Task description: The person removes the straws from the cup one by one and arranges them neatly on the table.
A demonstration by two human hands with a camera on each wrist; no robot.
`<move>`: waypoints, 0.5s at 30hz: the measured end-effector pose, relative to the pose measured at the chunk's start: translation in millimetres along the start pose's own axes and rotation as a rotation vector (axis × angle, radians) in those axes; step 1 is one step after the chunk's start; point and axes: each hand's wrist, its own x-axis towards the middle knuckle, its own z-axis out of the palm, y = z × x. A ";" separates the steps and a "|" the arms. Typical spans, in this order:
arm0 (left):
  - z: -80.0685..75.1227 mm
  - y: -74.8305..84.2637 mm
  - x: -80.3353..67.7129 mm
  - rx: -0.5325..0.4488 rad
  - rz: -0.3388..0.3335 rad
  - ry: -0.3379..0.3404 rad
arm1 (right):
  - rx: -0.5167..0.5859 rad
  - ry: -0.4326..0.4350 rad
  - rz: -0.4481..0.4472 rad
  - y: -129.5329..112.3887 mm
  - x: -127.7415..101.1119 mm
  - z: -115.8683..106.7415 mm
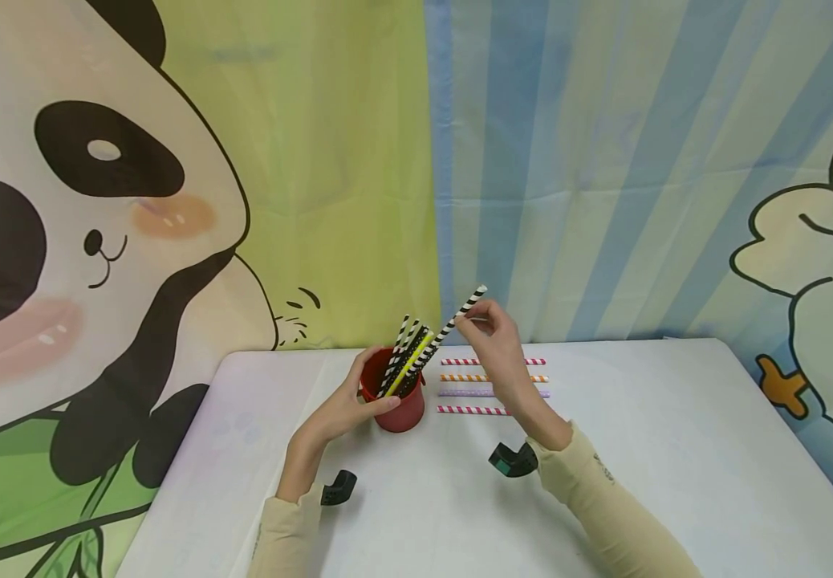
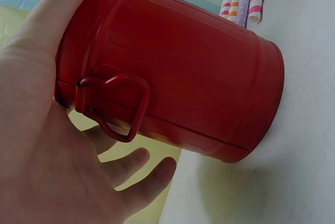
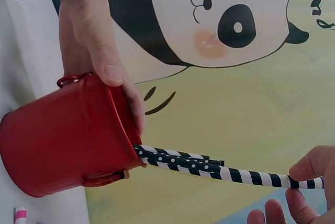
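My left hand [image 1: 335, 411] holds a small red metal bucket [image 1: 402, 416] by its rim, thumb on the near side and fingers round the far side. Black-and-white striped straws, black dotted straws [image 3: 180, 159] and a yellow straw [image 1: 408, 368] lean in its mouth. With thumb and fingertips, my right hand [image 1: 497, 347] pinches one black-and-white striped straw [image 1: 470, 302] near its upper end. That straw slants up to the right, its lower part among the others at the bucket's mouth. A looped handle [image 2: 128, 106] sticks out from the bucket's side, near the left fingers.
Right of the bucket, several straws lie in parallel rows on the white table [image 1: 648, 449]: pink-striped [image 1: 470, 410], orange-striped [image 1: 460, 377] and purple [image 1: 460, 392]. Part of them is under the right hand and wrist. A printed curtain [image 1: 359, 177] hangs behind the table's back edge.
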 end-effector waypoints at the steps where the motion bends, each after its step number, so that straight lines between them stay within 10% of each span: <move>1: 0.0 -3.8 2.0 0.000 -0.001 0.001 | 0.003 0.000 -0.004 0.1 0.3 -0.7; 15: -1.0 -29.2 12.3 0.022 0.032 0.017 | 0.031 0.011 -0.023 -5.1 -0.5 -8.6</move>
